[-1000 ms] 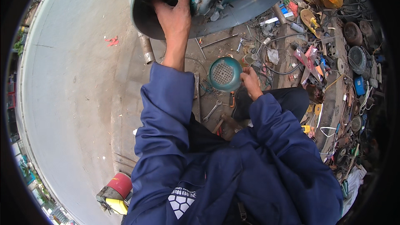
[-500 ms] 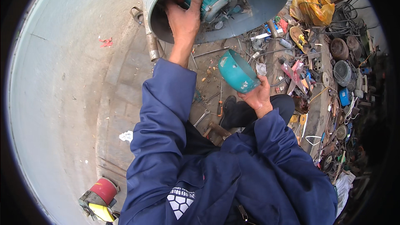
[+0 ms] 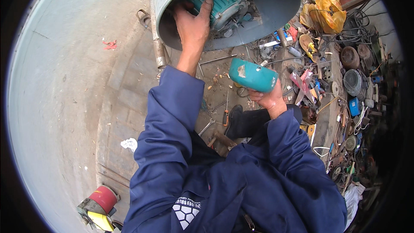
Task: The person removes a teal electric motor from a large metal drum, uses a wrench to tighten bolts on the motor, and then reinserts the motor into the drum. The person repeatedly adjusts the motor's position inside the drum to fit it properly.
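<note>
A teal electric motor with a finned housing [image 3: 220, 2] lies inside the mouth of a big grey cylinder [image 3: 269, 23]. My left hand [image 3: 192, 25] reaches into that mouth and grips the motor's near side, thumb on the fins; its other fingers are partly hidden in shadow. Lower and to the right, my right hand [image 3: 271, 99] holds a teal motor fan cover [image 3: 253, 76] from below. The cover is round and cup-like, with chipped paint, and its outer wall faces me. It is apart from the motor.
A metal pipe [image 3: 158, 45] stands left of the cylinder. On the ground near my feet lie a screwdriver [image 3: 226, 116] and a wrench [image 3: 207, 127]. Scrap parts, cables and a yellow plastic bag [image 3: 330, 15] crowd the right side. A red-and-yellow device [image 3: 103, 198] sits lower left.
My right hand has turned the fan cover, so its open side no longer shows and its outer wall does. The left hand keeps its grip on the motor.
</note>
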Demonstrator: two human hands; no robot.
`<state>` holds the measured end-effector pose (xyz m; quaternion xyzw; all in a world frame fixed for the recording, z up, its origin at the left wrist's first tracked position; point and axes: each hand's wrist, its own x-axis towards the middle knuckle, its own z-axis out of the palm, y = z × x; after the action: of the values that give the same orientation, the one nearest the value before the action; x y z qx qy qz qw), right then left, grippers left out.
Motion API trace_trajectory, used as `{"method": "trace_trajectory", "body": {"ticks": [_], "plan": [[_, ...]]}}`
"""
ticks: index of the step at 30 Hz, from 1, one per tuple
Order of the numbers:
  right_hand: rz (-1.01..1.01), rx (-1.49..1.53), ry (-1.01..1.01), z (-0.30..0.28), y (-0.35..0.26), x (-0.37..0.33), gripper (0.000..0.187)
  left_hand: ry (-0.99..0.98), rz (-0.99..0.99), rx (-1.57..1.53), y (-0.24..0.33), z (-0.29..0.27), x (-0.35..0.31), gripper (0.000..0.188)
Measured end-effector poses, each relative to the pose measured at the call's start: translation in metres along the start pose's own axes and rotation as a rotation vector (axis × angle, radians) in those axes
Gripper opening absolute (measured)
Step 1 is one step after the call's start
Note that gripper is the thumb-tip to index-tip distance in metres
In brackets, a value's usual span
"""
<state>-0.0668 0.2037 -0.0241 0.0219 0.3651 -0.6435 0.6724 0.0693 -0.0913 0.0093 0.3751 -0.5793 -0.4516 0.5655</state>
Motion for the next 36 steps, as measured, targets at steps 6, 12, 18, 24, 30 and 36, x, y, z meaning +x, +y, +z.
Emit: {"method": "trace_trajectory", "body": {"ticks": [6,12,18,24,30,36], "plan": [[0.143,-0.119,0.066,0.045,-0.069,0.046,0.051,0.041,0.025,0.054,0.001,0.002,-0.003,0.066],[0.166,-0.206,0.098,0.068,-0.097,0.097,0.055,0.157,0.052,0.013,0.006,0.02,-0.014,0.064],[-0.025,-0.198,0.022,0.09,-0.088,0.107,0.059,0.233,-0.019,-0.04,0.007,0.034,-0.018,0.056],[-0.296,-0.194,-0.087,0.086,-0.048,0.09,0.091,0.256,-0.057,-0.024,0.004,0.036,-0.013,0.053],[-0.452,-0.482,-0.035,0.087,-0.041,0.09,0.114,0.182,-0.087,-0.107,0.003,0.03,-0.01,0.052],[-0.542,-0.534,-0.104,0.103,-0.034,0.094,0.116,0.205,-0.076,-0.083,0.005,0.03,-0.011,0.051]]}}
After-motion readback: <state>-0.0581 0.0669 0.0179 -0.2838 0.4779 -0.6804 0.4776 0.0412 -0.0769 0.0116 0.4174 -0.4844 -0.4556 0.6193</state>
